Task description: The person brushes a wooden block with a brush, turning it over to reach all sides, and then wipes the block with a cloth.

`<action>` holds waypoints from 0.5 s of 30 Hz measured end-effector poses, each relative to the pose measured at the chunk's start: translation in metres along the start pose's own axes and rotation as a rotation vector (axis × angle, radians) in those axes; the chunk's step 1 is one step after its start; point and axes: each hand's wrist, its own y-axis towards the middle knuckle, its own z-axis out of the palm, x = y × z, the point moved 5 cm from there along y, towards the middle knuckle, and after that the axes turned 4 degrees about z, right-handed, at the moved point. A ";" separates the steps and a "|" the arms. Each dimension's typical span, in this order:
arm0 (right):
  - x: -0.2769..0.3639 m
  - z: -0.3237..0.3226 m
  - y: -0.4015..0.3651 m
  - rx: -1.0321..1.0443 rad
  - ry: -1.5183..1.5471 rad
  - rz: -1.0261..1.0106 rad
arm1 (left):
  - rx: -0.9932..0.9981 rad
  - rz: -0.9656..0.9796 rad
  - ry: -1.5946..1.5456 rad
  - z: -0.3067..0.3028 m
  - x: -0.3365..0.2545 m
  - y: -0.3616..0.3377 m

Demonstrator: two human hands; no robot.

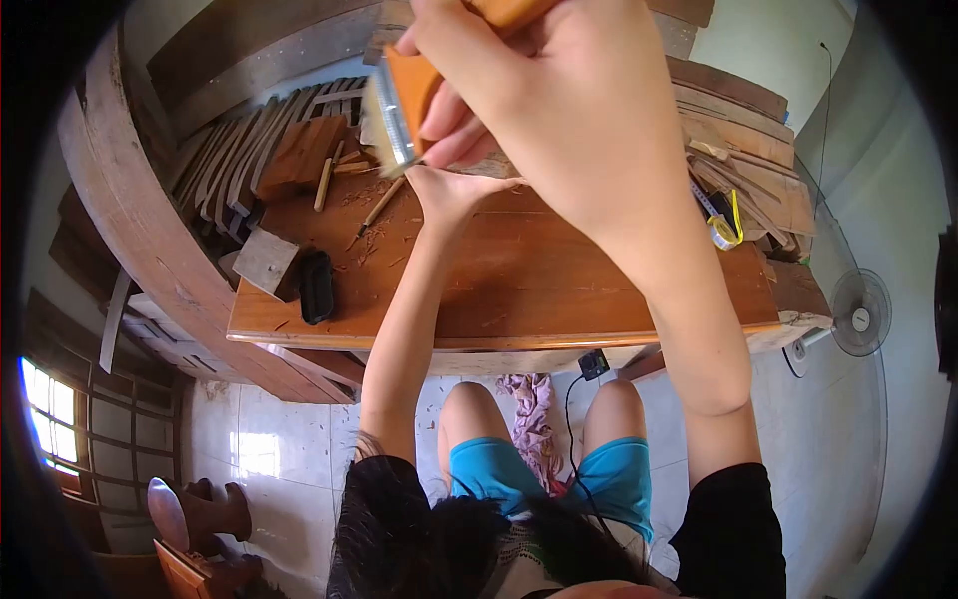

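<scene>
at the far left corner of the tabletop [559, 290] a stack of curved slats [244, 160] is noted. the right hand [569, 110] is seen closed around the orange-handled tool [404, 95], blurred and metal-banded, raised over the far edge. the left hand [454, 190] is spread just beneath it; whether anything is held cannot be told. risk judged: the tool could be swung or dropped onto the left fingers, these being so near. counted: two hands, one tool, one wood block [267, 262], one black object [317, 287], one tape measure [720, 230].

block [265, 262] left on table [544, 285] | tape measure [722, 232] right edge | fan [858, 312] right of table | slats [239, 165] behind block
</scene>
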 end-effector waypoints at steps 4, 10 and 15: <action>-0.006 -0.039 -0.008 0.188 0.191 0.201 | -0.130 -0.162 -0.009 -0.008 0.020 -0.016; -0.042 -0.106 -0.055 -0.427 -0.104 0.497 | -0.149 -0.057 0.294 -0.018 0.013 -0.011; -0.132 -0.135 -0.116 -0.423 -0.079 0.525 | -0.114 -0.003 0.452 -0.025 0.012 -0.010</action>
